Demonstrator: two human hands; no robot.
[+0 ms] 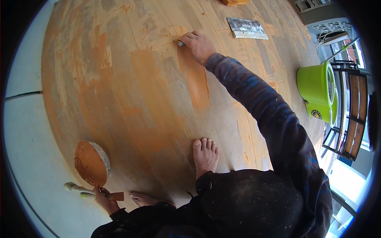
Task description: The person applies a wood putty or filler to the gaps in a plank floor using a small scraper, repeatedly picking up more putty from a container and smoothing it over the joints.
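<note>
The wooden floor [131, 91] carries orange filler paste in streaks, and the person squats barefoot on it. The right hand [199, 45], fingers clamped on a small scraper [180, 43], should press flat along the seam; the left hand [104, 198] grips the paste pan [92, 162] handle nearby.

Wooden floor [131, 99]: right hand [200, 45] far forward, pressed on the boards. Wide trowel [247, 28] lies just right of it. Left hand [105, 198] near left, holding a hawk board [92, 162] with filler on it. Bare foot [205, 155] between. Bucket [315, 93] at right edge.
</note>
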